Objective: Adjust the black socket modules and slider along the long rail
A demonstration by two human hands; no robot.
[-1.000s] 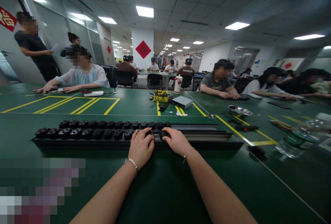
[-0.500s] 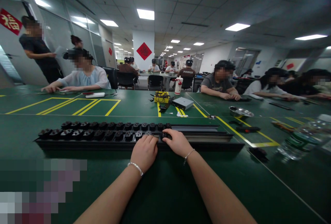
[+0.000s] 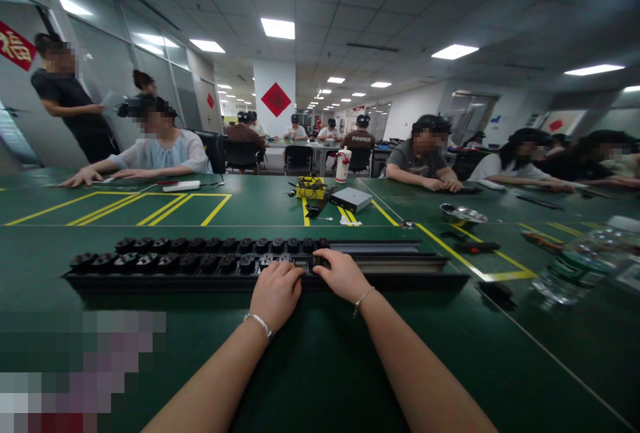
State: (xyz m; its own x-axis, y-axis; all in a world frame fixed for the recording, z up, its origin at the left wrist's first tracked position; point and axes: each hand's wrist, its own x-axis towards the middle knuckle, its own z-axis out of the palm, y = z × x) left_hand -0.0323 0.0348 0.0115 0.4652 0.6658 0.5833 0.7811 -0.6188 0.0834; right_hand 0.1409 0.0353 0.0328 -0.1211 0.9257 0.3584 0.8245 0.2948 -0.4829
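A long black rail (image 3: 390, 263) lies across the green table (image 3: 320, 366) in front of me. Two rows of black socket modules (image 3: 190, 253) fill its left half; its right half is bare channel. My left hand (image 3: 274, 292) rests at the rail's front edge with fingers curled over it, beside the last module of the near row. My right hand (image 3: 340, 274) lies just to its right, fingers bent onto a black module (image 3: 316, 261) at the end of the row. What the left fingers hold, if anything, is hidden.
A plastic water bottle (image 3: 580, 266) lies at the right. Behind the rail are a metal bowl (image 3: 463, 214), a grey box (image 3: 351, 198), a yellow-black tool (image 3: 311, 186) and yellow floor-style tape lines (image 3: 150, 206). Several people sit around the far table edges.
Both hands have stayed at the rail's middle. The left hand has slid slightly right and its fingers have curled closer; the right hand has shifted little.
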